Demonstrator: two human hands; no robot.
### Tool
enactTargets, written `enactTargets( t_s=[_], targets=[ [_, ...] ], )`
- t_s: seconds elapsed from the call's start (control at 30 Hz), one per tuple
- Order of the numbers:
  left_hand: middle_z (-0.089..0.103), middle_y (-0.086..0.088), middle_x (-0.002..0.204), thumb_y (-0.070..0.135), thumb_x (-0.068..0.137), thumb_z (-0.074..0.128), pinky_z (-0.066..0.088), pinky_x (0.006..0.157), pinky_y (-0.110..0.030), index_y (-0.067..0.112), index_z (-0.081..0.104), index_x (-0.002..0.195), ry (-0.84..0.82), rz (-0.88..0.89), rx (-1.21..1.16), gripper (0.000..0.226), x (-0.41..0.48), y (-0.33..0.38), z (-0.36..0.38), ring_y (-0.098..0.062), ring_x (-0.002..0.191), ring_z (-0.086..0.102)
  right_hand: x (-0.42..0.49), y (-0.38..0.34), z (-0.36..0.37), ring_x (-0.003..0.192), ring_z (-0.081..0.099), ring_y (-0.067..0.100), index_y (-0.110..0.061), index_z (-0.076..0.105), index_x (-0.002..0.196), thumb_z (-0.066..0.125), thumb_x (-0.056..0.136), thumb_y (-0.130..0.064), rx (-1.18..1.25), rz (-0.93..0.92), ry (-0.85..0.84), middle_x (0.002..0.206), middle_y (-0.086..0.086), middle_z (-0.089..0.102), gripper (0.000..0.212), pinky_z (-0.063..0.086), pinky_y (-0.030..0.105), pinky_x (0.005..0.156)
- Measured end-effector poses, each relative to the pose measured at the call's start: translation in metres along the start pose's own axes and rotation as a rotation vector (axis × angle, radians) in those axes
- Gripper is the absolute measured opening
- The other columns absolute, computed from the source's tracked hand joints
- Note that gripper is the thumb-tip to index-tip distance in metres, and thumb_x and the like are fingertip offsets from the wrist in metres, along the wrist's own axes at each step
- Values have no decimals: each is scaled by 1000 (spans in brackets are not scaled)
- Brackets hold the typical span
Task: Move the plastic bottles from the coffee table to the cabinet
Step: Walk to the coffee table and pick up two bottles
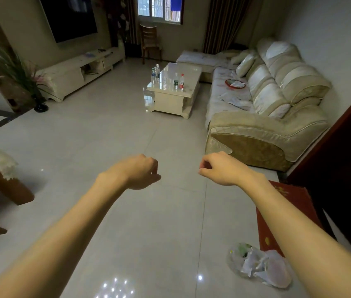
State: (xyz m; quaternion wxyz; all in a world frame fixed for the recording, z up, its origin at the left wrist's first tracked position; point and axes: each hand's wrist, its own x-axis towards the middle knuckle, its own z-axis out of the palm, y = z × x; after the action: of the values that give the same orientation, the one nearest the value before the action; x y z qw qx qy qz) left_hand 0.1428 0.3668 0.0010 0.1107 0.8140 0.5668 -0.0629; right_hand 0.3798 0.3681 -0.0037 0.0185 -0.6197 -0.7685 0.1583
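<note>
The left hand (142, 172) and right hand (217, 168) hung over the floor (105, 130), fingers loosely curled, holding nothing; two bottles (182, 83) stood well ahead on the coffee table (183, 68) surface; other bottles (155, 73) clustered at its left edge.

The coffee table (191, 70) sits ahead of me, sofa (267, 97) on its right, cabinet (71, 72) off left (bottles (176, 82) on the table).

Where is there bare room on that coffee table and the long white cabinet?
Coffee table: its far half and the middle strip between bottle groups are bare; crowded at the left edge, with clustered bottles, and near the front, with two more bottles. Cabinet: near end bare, small items toward the far end.
</note>
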Motion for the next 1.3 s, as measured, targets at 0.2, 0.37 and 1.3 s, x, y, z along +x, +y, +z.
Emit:
enactTargets(
  t_s=[0.2, 0.37, 1.3],
  targets=[
    [65, -7, 111, 41, 93, 49, 45, 78, -31, 17, 61, 109, 14, 28, 0, 31, 54, -52, -10, -27, 99, 60, 59, 2, -10, 86, 62, 22, -19, 67, 93, 53, 90, -34, -39, 72, 5, 93, 3, 67, 21, 55, 46, 77],
    [65, -8, 111, 41, 94, 49, 43, 74, -30, 17, 61, 109, 33, 32, -2, 31, 93, -74, -21, -27, 100, 59, 103, 8, -21, 87, 62, 23, -18, 67, 94, 52, 89, -33, -31, 98, 39, 95, 5, 66, 21, 55, 45, 77],
    [66, -8, 106, 38, 92, 50, 49, 74, -34, 17, 63, 104, 166, -84, -22, 28, 388, -16, -102, -28, 94, 60, 365, 174, -115, 88, 62, 33, -17, 66, 81, 51, 82, -30, -20, -21, 63, 89, 8, 68, 19, 54, 41, 77]
  ],
)
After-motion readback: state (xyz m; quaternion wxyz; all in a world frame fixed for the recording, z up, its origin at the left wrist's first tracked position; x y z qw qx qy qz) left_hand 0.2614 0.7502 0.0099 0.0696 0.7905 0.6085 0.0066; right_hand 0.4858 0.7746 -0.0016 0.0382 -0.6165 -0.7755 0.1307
